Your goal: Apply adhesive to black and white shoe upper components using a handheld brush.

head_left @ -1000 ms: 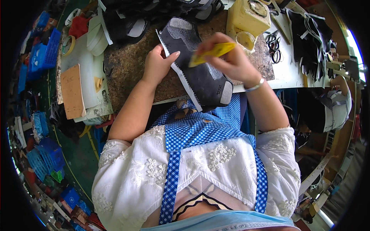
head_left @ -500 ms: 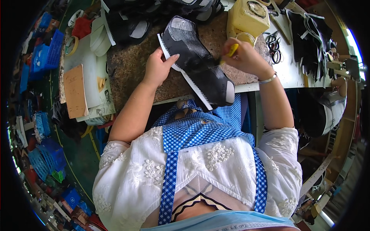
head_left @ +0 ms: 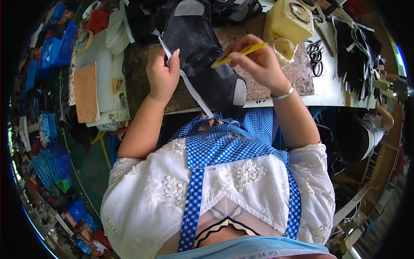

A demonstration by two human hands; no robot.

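A flat black boot upper (head_left: 194, 47) with pale grey patches at its ends lies across the work board, its lower end reaching past the table's front edge. Along its left side runs a white strip with a toothed edge (head_left: 194, 91). My left hand (head_left: 163, 71) pinches that strip, thumb on top. In my right hand (head_left: 254, 58) is a slim yellow brush (head_left: 243, 49), held between thumb and fingers. Its lower end meets the middle of the black upper; the bristles are hard to make out.
A cream plastic container (head_left: 290, 21) with an open spout cup (head_left: 284, 49) stands right of the brown board (head_left: 297, 82). Black-handled scissors (head_left: 316, 58) and hanging black pieces (head_left: 355, 56) lie farther right. At left are a brown notebook (head_left: 86, 93) and a tape roll (head_left: 85, 41).
The upper has shifted left and farther up, with my left hand moving left along with it. My right hand has turned, and the brush now points left across the upper's middle.
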